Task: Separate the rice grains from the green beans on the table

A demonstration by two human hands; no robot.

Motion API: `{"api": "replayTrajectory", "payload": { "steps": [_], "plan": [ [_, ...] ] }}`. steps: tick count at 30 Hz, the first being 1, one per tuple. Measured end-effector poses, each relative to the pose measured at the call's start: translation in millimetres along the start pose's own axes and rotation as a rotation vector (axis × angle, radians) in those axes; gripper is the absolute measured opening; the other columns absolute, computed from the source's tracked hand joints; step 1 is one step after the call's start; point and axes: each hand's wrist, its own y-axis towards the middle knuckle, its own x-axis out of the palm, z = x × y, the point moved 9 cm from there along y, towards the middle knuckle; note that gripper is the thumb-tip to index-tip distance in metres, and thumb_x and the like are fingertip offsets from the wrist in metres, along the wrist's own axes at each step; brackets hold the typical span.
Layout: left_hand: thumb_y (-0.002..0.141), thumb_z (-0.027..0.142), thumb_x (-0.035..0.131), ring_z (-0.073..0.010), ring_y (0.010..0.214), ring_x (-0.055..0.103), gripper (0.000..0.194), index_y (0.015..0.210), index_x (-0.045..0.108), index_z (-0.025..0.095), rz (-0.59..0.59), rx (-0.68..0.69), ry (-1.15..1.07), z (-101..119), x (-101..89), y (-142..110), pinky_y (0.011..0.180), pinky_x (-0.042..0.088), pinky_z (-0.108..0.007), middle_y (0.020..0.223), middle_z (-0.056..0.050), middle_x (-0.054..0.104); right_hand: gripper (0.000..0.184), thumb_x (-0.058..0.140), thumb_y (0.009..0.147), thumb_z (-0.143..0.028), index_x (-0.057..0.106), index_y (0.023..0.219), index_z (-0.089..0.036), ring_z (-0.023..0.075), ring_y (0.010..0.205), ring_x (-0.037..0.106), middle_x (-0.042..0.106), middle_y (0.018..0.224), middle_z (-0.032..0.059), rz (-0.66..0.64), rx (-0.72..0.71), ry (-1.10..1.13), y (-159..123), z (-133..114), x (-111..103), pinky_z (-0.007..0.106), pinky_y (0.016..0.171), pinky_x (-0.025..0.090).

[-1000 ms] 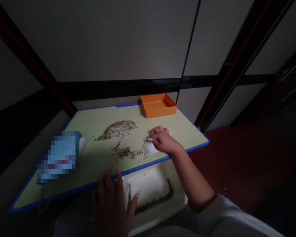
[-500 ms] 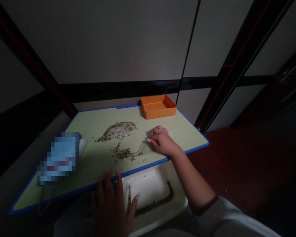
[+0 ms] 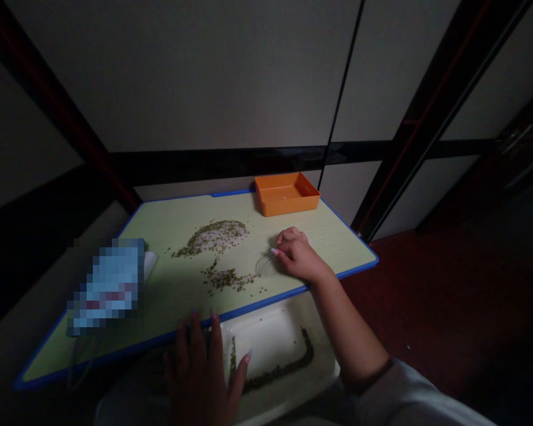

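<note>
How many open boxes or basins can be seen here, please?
2: an orange box at the far edge of the table, and a white basin below the near edge, partly hidden.

Prob. home rm: panelled wall [image 3: 195,77], blue-edged tbl [image 3: 169,219]

Blue-edged, pale green tabletop [image 3: 169,296] with orange bin [image 3: 288,204], two green-flecked piles [image 3: 217,236], and pixelated blue item [image 3: 111,284].

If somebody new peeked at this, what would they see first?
Probably the bright orange rectangular box at the far edge of the pale yellow-green table with a blue rim. Next, the speckled green-and-white heap of small grains, left of the bare right hand on the tabletop.
</note>
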Motion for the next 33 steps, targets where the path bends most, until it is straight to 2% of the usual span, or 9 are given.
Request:
{"api": "replayTrajectory", "payload": {
  "steps": [7, 12, 23, 33],
  "plan": [
    [0.088, 0.041, 0.041, -0.0398, 0.148, 0.011, 0.069, 0.147, 0.026, 0.008, 0.020, 0.007, 0.002, 2.2, -3.3, 0.2, 0.108, 0.028, -0.065, 0.156, -0.027, 0.021, 0.023, 0.051, 0.093, -0.024, 0.066, 0.078, -0.017, 0.0209, 0.099, 0.046, 0.061, 0.096, 0.0070, 0.052, 0.065, -0.010, 0.2, 7.1, -4.0, 0.036, 0.084, 0.031],
    [0.088, 0.042, 0.041, -0.0391, 0.148, 0.010, 0.069, 0.146, 0.029, 0.008, 0.007, -0.003, -0.004, 0.9, -0.8, -0.3, 0.109, 0.027, -0.064, 0.156, -0.026, 0.021, 0.024, 0.051, 0.093, -0.024, 0.066, 0.076, -0.016, 0.0204, 0.100, 0.046, 0.061, 0.096, 0.0066, 0.021, 0.040, -0.031, 0.1, 3.4, -2.3, 0.035, 0.084, 0.030],
    [0.088, 0.042, 0.040, -0.0385, 0.148, 0.009, 0.068, 0.145, 0.031, 0.008, 0.011, -0.011, -0.004, 1.2, -0.4, -0.4, 0.110, 0.025, -0.065, 0.157, -0.026, 0.019, 0.025, 0.050, 0.094, -0.025, 0.069, 0.080, -0.016, 0.0217, 0.099, 0.044, 0.062, 0.097, 0.0083, -0.025, 0.106, -0.149, 1.0, 6.5, -0.5, 0.036, 0.081, 0.030],
    [0.087, 0.042, 0.041, -0.0380, 0.148, 0.009, 0.070, 0.148, 0.025, 0.010, 0.000, -0.014, -0.013, -0.2, 0.7, -0.9, 0.111, 0.025, -0.064, 0.158, -0.025, 0.017, 0.026, 0.048, 0.096, -0.027, 0.068, 0.082, -0.017, 0.0213, 0.099, 0.044, 0.062, 0.097, 0.0083, -0.060, 0.110, -0.163, 1.0, 4.3, 3.1, 0.035, 0.080, 0.030]
  ]
}}
